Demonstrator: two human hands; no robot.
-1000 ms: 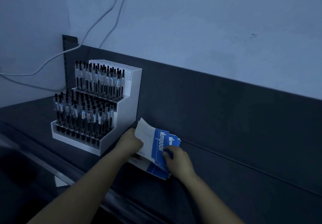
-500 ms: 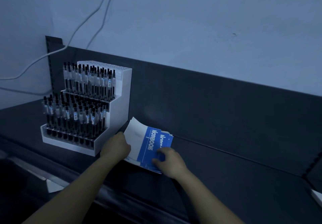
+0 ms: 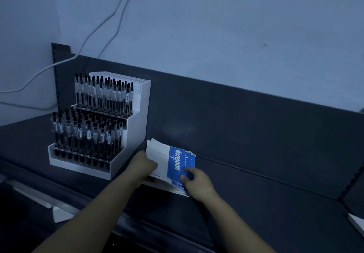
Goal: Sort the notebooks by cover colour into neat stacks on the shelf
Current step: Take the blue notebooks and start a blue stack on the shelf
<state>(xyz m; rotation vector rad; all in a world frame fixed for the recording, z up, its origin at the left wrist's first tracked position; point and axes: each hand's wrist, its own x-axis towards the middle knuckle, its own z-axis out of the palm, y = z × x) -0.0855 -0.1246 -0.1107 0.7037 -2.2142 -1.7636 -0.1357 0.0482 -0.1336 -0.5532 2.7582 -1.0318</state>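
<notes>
A small stack of blue-and-white notebooks [image 3: 173, 164] lies on the dark shelf [image 3: 256, 203], right beside the pen rack and close to the back panel. The top cover reads "Notebook" on its blue half. My left hand [image 3: 142, 167] grips the stack's white left edge. My right hand [image 3: 195, 184] holds the blue right end, its thumb on top of the cover. The notebooks below the top one are fanned slightly, showing at the right and front edges.
A white tiered rack full of black pens [image 3: 98, 126] stands just left of the stack. The dark back panel [image 3: 256, 126] rises behind. White cables [image 3: 98, 30] hang on the wall. A pale object [image 3: 357, 223] peeks in at the right edge.
The stack was tilted up off the shelf one second ago; it now lies lower and flatter. Both hands stayed on its two ends.
</notes>
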